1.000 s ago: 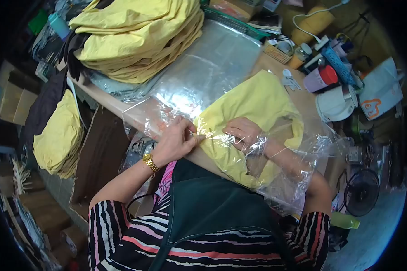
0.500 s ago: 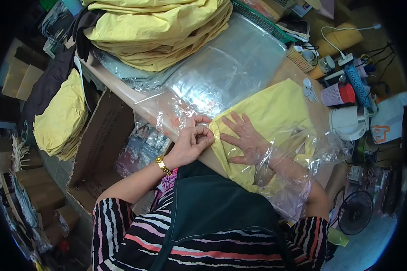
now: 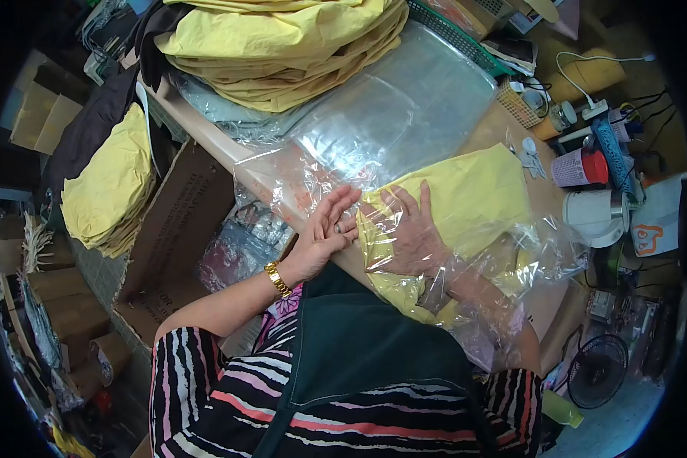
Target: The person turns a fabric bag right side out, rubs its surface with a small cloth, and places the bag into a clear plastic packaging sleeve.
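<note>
A folded piece of yellow cloth [image 3: 481,187] lies on the table, partly covered by a crinkled clear plastic bag [image 3: 546,248]. My right hand [image 3: 412,237] rests on the cloth near its left side, fingers spread, with the bag's film around that hand and forearm. At the cloth's left edge is my left hand [image 3: 330,230], its fingers stretched out and its thumb apart from them. Whether those fingertips touch the film cannot be made out. Flat clear plastic bags [image 3: 404,99] lie stacked just beyond the cloth.
A tall pile of yellow cloth [image 3: 282,53] stands at the back. Left of the table are an open cardboard box [image 3: 168,237] and another yellow stack [image 3: 107,183]. A pink cup [image 3: 576,168], a white kettle [image 3: 588,216] and a small fan [image 3: 598,370] are on the right.
My left hand has loosened its pinch at the cloth's edge and stretched its fingers. My right hand's fingers have shifted on the cloth, and film now covers its left edge.
</note>
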Available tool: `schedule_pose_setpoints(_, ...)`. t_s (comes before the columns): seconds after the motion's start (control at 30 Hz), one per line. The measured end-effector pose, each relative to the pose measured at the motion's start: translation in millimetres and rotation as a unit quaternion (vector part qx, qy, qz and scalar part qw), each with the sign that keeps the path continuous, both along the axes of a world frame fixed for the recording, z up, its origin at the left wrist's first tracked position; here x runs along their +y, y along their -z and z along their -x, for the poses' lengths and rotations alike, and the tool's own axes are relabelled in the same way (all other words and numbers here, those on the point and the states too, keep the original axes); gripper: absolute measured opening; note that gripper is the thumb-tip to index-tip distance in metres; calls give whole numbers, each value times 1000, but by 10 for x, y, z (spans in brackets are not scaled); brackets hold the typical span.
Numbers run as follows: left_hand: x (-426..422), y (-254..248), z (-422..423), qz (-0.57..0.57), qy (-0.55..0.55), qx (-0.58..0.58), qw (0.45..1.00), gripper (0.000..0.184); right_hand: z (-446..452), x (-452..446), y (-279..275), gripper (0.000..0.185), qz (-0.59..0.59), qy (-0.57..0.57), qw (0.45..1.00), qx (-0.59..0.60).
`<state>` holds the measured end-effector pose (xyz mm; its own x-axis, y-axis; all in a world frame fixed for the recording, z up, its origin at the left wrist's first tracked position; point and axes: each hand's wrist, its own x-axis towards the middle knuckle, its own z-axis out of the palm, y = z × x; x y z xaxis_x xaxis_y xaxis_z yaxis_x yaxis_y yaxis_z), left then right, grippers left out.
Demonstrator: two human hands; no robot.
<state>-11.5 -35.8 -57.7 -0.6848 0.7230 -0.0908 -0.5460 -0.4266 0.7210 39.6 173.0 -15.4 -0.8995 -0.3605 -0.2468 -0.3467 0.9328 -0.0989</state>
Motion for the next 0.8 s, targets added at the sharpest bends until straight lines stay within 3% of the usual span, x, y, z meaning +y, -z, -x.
schedule_pose_setpoints(0.03,-5,0,2,7,-5,-2,1000,73,-3,14,52,92,2,0,1000,2)
schedule_pose_setpoints(0.1,125,-92,-9,73,-41,15,996,73,-6,48,165,96,46,-35,989,138)
schedule_pose_setpoints(0.23,279,-141,-14,195,-102,60,974,73,-10,146,177,94,63,-71,987,130)
schedule_pose_setpoints(0.3,316,-100,-35,170,-96,74,978,75,-58,202,260,96,228,-67,970,53)
schedule_pose_setpoints(0.37,283,-20,-23,181,-78,118,973,76,-67,203,241,99,217,-42,974,46)
schedule_pose_setpoints(0.5,224,-34,-27,222,-72,118,965,70,24,344,120,95,143,-107,981,70)
schedule_pose_setpoints(0.57,214,-80,-50,221,-85,143,961,67,75,575,64,92,-2,47,992,119)
schedule_pose_setpoints(0.63,185,-105,-45,219,-73,115,966,66,228,920,122,89,-75,174,969,156)
schedule_pose_setpoints(0.67,177,-99,-42,224,-76,133,962,64,300,1103,205,89,-73,183,968,157)
schedule_pose_setpoints(0.73,142,-106,-43,239,-66,132,960,64,411,1371,336,88,-48,302,906,294)
schedule_pose_setpoints(0.8,115,-110,-33,253,-62,129,957,64,456,1431,359,87,-39,330,909,252)
